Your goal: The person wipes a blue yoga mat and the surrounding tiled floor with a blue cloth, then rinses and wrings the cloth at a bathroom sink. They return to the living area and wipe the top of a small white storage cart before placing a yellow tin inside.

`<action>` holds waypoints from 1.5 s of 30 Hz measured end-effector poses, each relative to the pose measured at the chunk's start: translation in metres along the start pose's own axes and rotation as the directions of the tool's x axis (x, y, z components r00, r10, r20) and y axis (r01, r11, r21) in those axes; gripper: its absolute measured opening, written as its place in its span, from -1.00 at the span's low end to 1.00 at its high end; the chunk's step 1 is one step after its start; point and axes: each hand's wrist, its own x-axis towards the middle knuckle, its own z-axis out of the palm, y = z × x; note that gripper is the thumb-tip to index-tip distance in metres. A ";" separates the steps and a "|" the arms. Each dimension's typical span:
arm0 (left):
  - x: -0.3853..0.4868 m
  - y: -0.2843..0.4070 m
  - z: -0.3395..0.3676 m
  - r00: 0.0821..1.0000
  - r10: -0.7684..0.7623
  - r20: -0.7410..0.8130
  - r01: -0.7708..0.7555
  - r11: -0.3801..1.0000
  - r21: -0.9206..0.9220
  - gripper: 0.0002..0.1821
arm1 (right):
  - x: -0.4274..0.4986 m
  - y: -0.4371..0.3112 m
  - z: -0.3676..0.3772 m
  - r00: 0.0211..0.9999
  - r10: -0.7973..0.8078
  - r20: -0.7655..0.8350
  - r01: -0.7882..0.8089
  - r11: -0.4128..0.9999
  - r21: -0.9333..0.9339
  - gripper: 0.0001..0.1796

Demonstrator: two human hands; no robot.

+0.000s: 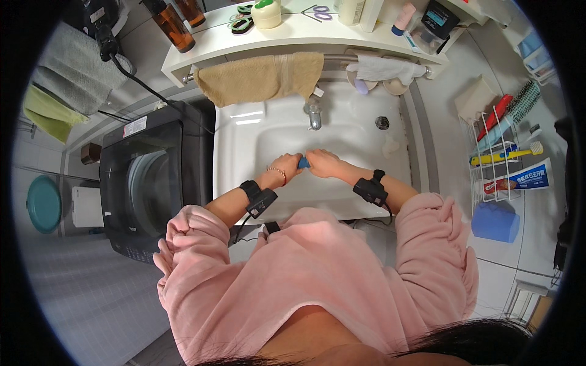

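Over the white sink basin (274,142), my left hand (286,165) and my right hand (322,162) are close together. Both are closed on a small blue item (303,162), possibly a cloth, whose middle shows between the two fists; the rest is hidden by my fingers. The chrome faucet (314,114) stands just beyond my hands, with no water seen running from it. A beaded bracelet is on my left wrist, and a black strapped device sits on each forearm.
A tan towel (261,80) and a white cloth (389,68) hang from the rail under a white shelf (284,34). At left stands a black washing machine (142,183). A wire rack (492,155) with brushes and toothpaste is on the right wall, above a blue sponge (495,222).
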 end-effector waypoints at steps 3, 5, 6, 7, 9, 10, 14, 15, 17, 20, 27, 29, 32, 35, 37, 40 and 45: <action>-0.005 0.008 0.000 0.996 0.035 -0.086 -0.019 0.982 0.189 -0.69 | 0.017 0.015 -0.002 0.920 0.123 0.371 -0.215 0.952 0.218 -0.85; -0.012 0.015 0.004 0.975 0.136 -0.177 -0.084 0.958 0.276 -0.66 | 0.024 0.023 -0.007 0.710 0.146 0.688 -0.515 0.774 0.367 -0.87; -0.013 0.016 0.006 0.950 0.195 -0.243 -0.112 0.941 0.319 -0.65 | 0.024 0.026 -0.011 0.682 0.067 0.728 -0.572 0.670 0.473 -0.85; -0.015 0.017 0.007 0.953 0.167 -0.254 -0.091 0.954 0.287 -0.65 | 0.021 0.026 -0.014 0.670 -0.032 0.742 -0.606 0.554 0.571 -0.82; -0.019 0.012 0.011 0.952 0.126 -0.278 -0.075 0.979 0.189 -0.65 | 0.010 0.019 -0.021 0.804 -0.023 0.594 -0.562 0.298 0.772 -0.76; -0.018 0.006 0.010 0.947 0.071 -0.312 -0.057 0.997 0.051 -0.69 | -0.001 0.011 -0.021 0.896 0.110 0.431 -0.444 0.191 0.875 -0.72; -0.017 -0.014 0.001 0.916 -0.017 0.401 0.388 -0.216 -0.896 -0.75 | -0.025 -0.017 -0.038 0.920 -0.037 -0.390 0.228 0.861 0.456 -0.41; -0.018 -0.015 -0.002 0.899 0.094 0.429 0.437 -0.276 -0.856 -0.76 | -0.028 -0.024 -0.040 0.819 -0.232 -0.525 0.324 0.942 0.089 -0.39; -0.019 -0.011 -0.008 0.843 0.258 0.473 0.539 -0.393 -0.745 -0.77 | -0.032 -0.033 -0.042 0.878 -0.316 -0.360 0.279 0.948 -0.153 -0.50; -0.023 0.002 -0.017 0.729 0.449 0.517 0.662 -0.270 -0.699 -0.77 | -0.029 -0.038 -0.037 0.732 -0.492 -0.470 0.354 0.865 -0.354 -0.75; -0.014 0.007 -0.025 0.800 0.203 0.565 0.420 0.484 -0.768 -0.82 | -0.021 -0.037 -0.028 0.930 -0.226 -0.289 0.144 0.949 -0.280 -0.84; -0.008 0.004 -0.019 0.917 0.050 0.395 0.219 0.764 -0.607 -0.82 | -0.018 -0.040 -0.027 0.970 -0.102 -0.220 0.043 0.966 -0.257 -0.84; 0.002 0.004 -0.011 0.999 0.013 0.046 -0.001 0.970 -0.245 -0.79 | -0.012 -0.043 -0.024 0.981 0.056 -0.187 -0.093 0.976 -0.195 -0.81; 0.006 0.008 -0.013 0.999 -0.016 -0.045 0.014 0.999 -0.047 -0.70 | -0.004 -0.042 -0.020 0.969 0.180 -0.170 -0.193 0.979 -0.064 -0.81; 0.005 0.011 -0.019 0.997 -0.031 -0.069 0.035 0.998 0.054 -0.68 | 0.002 -0.039 -0.016 0.956 0.252 -0.151 -0.248 0.968 0.043 -0.83; 0.003 0.015 -0.025 0.999 0.004 -0.053 0.005 0.985 0.173 -0.65 | 0.006 -0.034 -0.009 0.934 0.337 -0.120 -0.311 0.931 0.193 -0.85; 0.005 0.011 -0.020 0.992 0.098 -0.079 -0.075 0.964 0.254 -0.66 | 0.008 -0.026 0.006 0.908 0.409 -0.094 -0.344 0.854 0.391 -0.79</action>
